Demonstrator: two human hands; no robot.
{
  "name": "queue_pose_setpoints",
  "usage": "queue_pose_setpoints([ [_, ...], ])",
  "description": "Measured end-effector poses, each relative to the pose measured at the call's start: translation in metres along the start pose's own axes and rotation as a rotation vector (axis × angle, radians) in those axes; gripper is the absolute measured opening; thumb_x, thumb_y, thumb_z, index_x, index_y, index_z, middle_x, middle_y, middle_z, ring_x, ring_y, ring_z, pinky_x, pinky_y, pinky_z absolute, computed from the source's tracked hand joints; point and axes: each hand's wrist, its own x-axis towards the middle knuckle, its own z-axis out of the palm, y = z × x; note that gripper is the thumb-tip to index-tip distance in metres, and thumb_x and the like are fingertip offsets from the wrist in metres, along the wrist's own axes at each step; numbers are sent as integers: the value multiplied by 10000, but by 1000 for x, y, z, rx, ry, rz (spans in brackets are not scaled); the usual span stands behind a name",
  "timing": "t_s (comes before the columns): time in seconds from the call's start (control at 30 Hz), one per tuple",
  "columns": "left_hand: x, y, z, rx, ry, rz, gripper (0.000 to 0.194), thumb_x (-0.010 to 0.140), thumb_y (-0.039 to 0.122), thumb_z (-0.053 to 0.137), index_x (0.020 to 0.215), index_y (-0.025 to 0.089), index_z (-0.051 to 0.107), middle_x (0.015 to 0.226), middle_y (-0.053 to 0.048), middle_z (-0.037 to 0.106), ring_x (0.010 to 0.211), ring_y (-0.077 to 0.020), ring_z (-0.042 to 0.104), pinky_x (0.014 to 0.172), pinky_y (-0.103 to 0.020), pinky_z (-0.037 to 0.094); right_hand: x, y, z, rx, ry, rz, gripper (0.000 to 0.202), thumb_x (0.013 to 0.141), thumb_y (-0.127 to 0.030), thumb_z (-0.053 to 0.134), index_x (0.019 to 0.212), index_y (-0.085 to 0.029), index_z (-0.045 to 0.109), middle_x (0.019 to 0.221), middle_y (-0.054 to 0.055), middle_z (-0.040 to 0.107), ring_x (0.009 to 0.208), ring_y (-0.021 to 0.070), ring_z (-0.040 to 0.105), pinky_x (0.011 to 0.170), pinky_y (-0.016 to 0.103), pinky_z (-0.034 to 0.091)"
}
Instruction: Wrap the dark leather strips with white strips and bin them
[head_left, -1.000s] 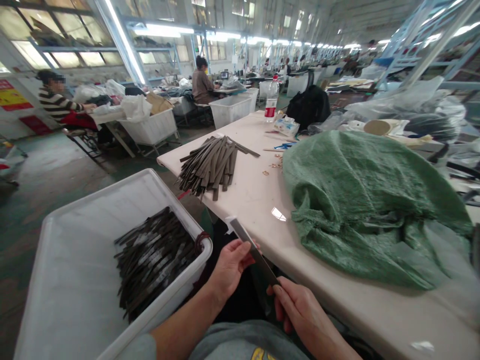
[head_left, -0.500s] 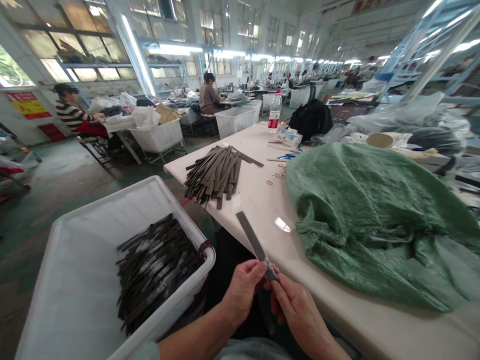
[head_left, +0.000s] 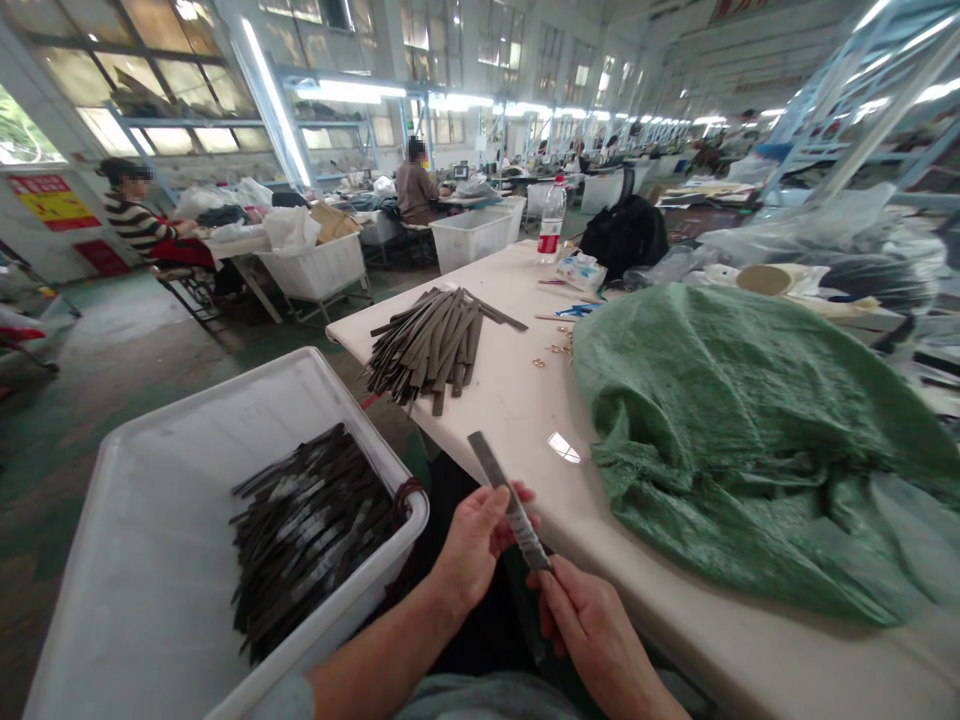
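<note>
Left hand (head_left: pixel 474 535), bare, one: closed in a pinch, left thumb (head_left: pixel 492 506) on top and pointing ahead, left fingers (head_left: pixel 523 491) curled beneath with their tips showing beyond the thumb; left wrist (head_left: pixel 448 592) nearly straight, left forearm (head_left: pixel 382 650) bare, slanting back and leftward from those fingers. Right hand (head_left: pixel 586 606), bare, one: likewise closed in a pinch, nearer the body and to the right of the left fingers, close to them yet apart, its back turned upward; right forearm (head_left: pixel 646 688) bare, slanting back and rightward from its own fingers.
</note>
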Motion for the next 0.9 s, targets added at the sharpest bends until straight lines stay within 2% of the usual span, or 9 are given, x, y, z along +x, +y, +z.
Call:
queue_pose_setpoints([
  [0.07, 8, 17, 0, -29, 37, 98, 455, 703, 446, 780, 1032, 150, 673, 1030, -91, 709, 769, -180, 690, 671, -256, 523, -1, 1, 1, 0, -11, 12, 380, 991, -426, 303, 840, -190, 560, 560, -39, 565, 465, 136, 576, 475, 224, 415],
  [0.17, 18, 29, 0, -43, 100, 125, 419, 670, 413, 812, 955, 137, 681, 924, -82, 727, 740, -185, 693, 663, -258, 523, -1, 1, 2, -2, -11, 27, 381, 989, -427, 302, 829, -193, 556, 550, -41, 563, 461, 135, 577, 468, 220, 413],
  [0.33, 10, 2, -4, -39, 103, -2, 371, 691, 382, 803, 927, 121, 683, 820, -69, 722, 669, -162, 681, 625, -239, 517, 4, 1, 4, -12, 6, 13, 364, 985, -414, 319, 815, -194, 554, 544, -37, 572, 455, 134, 571, 470, 224, 416],
  [0.43, 1, -11, -4, -30, 123, -2, 378, 693, 397, 799, 917, 117, 680, 792, -60, 711, 640, -152, 670, 594, -227, 504, 5, 0, 7, 21, 18, 1, 366, 989, -420, 320, 808, -196, 547, 543, -37, 574, 439, 129, 558, 458, 220, 411],
  [0.6, -6, -15, 1, -13, 141, 33, 390, 698, 419, 788, 919, 121, 668, 777, -60, 702, 650, -161, 672, 604, -239, 509, 3, -2, 14, 25, 56, -7, 382, 996, -442, 309, 803, -199, 533, 534, -32, 575, 425, 134, 554, 454, 226, 405],
  [0.8, -15, -20, 5, -6, 124, 19, 380, 719, 433, 764, 919, 130, 649, 757, -54, 687, 627, -162, 657, 451, -196, 415, 3, -2, 19, 38, 89, -32, 395, 992, -466, 315, 777, -209, 523, 523, -18, 576, 417, 142, 539, 454, 238, 405],
  [0.9, -20, -21, 6, -30, 131, 67, 351, 748, 430, 740, 919, 139, 644, 759, -56, 688, 646, -162, 658, 458, -194, 409, 3, -5, 19, 52, 108, -55, 429, 980, -505, 330, 725, -217, 520, 524, -12, 573, 425, 144, 543, 449, 238, 412],
])
